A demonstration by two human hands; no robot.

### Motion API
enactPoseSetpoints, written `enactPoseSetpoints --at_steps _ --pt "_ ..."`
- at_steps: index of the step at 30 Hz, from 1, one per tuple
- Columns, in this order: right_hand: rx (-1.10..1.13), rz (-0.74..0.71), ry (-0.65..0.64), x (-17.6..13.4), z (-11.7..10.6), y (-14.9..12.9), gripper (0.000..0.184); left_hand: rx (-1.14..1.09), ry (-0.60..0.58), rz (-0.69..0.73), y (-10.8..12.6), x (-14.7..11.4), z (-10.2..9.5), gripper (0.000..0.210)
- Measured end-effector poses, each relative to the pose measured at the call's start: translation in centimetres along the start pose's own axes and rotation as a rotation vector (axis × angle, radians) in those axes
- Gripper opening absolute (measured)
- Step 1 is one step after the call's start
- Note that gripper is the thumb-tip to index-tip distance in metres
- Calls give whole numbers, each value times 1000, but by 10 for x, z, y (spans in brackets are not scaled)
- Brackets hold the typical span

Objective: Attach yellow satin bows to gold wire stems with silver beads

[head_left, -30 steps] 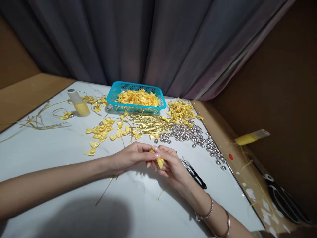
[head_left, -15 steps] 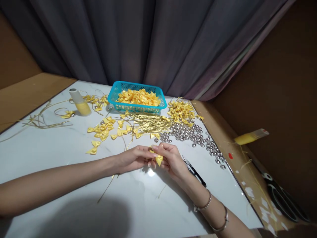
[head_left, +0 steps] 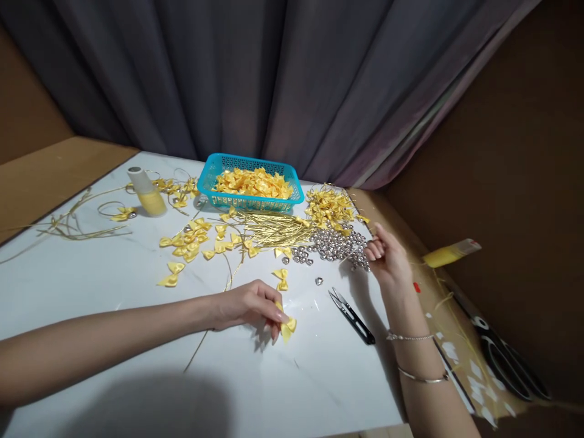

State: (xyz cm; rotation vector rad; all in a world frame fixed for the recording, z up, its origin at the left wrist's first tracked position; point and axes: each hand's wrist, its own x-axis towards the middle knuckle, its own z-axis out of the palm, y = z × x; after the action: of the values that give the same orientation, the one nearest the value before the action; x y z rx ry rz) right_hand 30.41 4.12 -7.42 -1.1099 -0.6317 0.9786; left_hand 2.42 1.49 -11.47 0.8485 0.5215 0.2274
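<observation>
My left hand (head_left: 255, 309) pinches a yellow ribbon bow (head_left: 288, 327) between thumb and fingers, low over the white table. Just beyond it lies another yellow bow (head_left: 281, 279), with a single silver bead (head_left: 319, 281) to its right. My right hand (head_left: 387, 255) is raised at the right, beside the pile of silver beads (head_left: 335, 243), with its fingers curled closed. Whether anything is in those fingers I cannot make out. Black-handled thread snips (head_left: 352, 317) lie on the table between my two hands.
A blue basket (head_left: 298, 193) of yellow bows stands at the back. Gold cords (head_left: 274, 228) lie before it, near loose bows (head_left: 187, 240) and a heap of corded bows (head_left: 331, 207). Bottles (head_left: 152, 201) with yellow contents and large scissors (head_left: 506, 359) are at the sides.
My hands have parted. The right has moved right and up toward the beads; the left has lowered slightly with the bow. A bow and a lone bead now show where the hands were.
</observation>
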Motion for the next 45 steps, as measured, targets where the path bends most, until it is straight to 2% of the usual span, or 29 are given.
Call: enactPoseSetpoints --at_steps 4,6,10,12,15,21,24,26,28,33,45 --pt "-5 -101 118 9 -15 -4 50 -23 74 26 1 1 -1 17" --pt "-27 -122 139 10 -17 -1 46 -10 83 26 2 2 -1 17" --pt "-105 -116 128 9 -14 8 28 29 50 9 3 1 -1 17" --pt "-149 -86 89 9 -13 8 27 27 48 9 3 1 0 18" --pt "-236 4 -43 7 -13 0 27 23 41 7 3 2 0 18" --pt "-621 303 -486 -14 -13 -17 23 38 3 4 1 2 -2 17" --pt "-981 316 -755 -24 -8 -15 11 41 -5 -1 2 2 -2 17" --pt "-1131 285 -830 -28 -6 -12 5 46 -9 -7 2 2 -2 16" --pt "-1157 283 -811 -28 -5 -8 3 53 -12 -14 3 2 -1 17" --pt "-1231 287 -812 -27 -1 -3 13 92 -27 -30 5 1 0 19" --pt "-1284 320 -820 -29 7 2 14 111 -54 -31 5 1 -1 22"
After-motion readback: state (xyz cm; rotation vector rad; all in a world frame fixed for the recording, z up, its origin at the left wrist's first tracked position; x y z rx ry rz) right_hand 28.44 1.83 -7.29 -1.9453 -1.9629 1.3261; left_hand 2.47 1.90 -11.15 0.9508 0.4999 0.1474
